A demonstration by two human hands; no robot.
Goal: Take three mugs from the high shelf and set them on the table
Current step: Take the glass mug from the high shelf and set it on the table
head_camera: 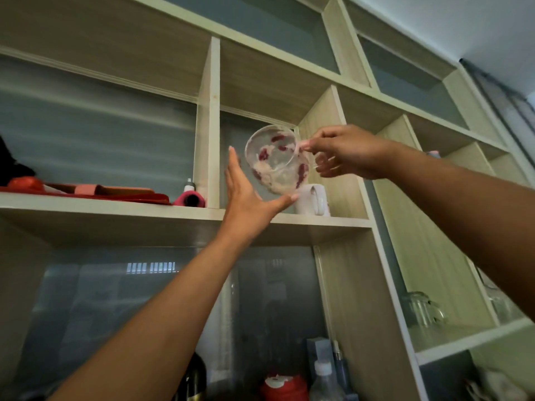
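I look up at a pale wooden high shelf (318,221). A clear glass mug with red flower prints (275,160) is tilted in the air in front of it, its base turned toward me. My right hand (347,153) grips its handle. My left hand (249,195) is spread open under the mug, thumb tip touching its lower side. A plain white mug (314,199) stands upright on the shelf just behind and below the glass one.
Red and pink items (95,191) and a small bottle (189,185) lie on the shelf's left compartment. Clear glass mugs (422,308) stand in a lower right cubby. Bottles (324,380) and a red lidded container (283,386) sit below.
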